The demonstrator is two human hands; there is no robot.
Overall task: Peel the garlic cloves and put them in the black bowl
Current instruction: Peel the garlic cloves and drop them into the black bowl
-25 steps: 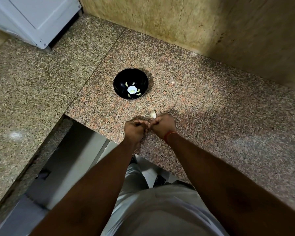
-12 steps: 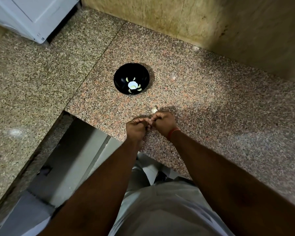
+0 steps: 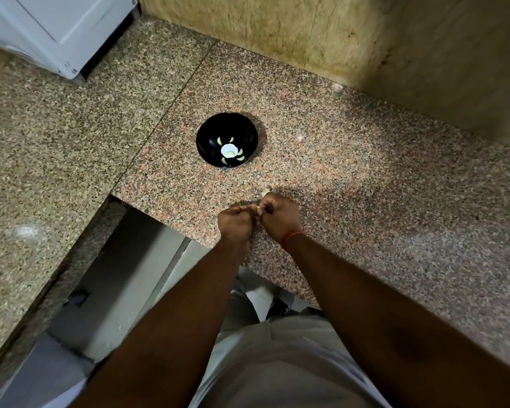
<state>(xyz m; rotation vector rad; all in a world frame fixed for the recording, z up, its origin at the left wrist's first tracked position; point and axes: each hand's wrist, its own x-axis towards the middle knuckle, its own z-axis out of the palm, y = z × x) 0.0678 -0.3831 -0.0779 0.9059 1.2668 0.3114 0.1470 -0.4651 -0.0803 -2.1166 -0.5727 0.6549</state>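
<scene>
Centre of the frame: the left hand (image 3: 235,221) and right hand (image 3: 279,214) meet knuckle to knuckle, fingers curled, pinching a pale garlic clove (image 3: 258,208) that just peeks between the fingertips. Another pale piece (image 3: 266,191) lies on the granite counter (image 3: 395,184), just above the right hand. Higher up, the black bowl (image 3: 209,136) holds several peeled cloves (image 3: 240,158).

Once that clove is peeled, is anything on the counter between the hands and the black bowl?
Nothing visible blocks it. Only bare counter lies between the clove pinched by the left hand and right hand and the black bowl; a garlic scrap sits just off that line.
</scene>
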